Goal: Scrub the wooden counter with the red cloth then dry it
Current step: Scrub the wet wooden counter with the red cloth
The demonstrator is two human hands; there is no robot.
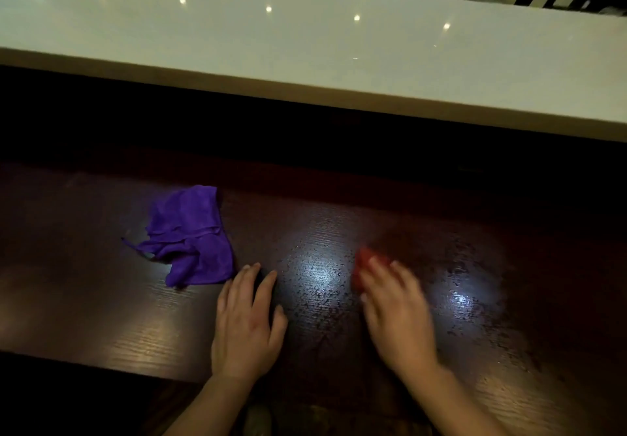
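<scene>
Both hands (247, 320) flat; right (397, 310) on red cloth (362, 264)

Crumpled purple cloth (190, 237) blocks left stretch of dark wooden counter (84, 300); raised white stone ledge (305, 62) overhangs behind; far-right counter open.

Right hand (398, 313), blurred, lies flat on red cloth (362, 264) on the dark wooden counter (101, 300). Left hand (246, 320) rests flat, fingers spread. Purple cloth (190, 235) lies crumpled, left. Wet patches glisten between the hands.
</scene>
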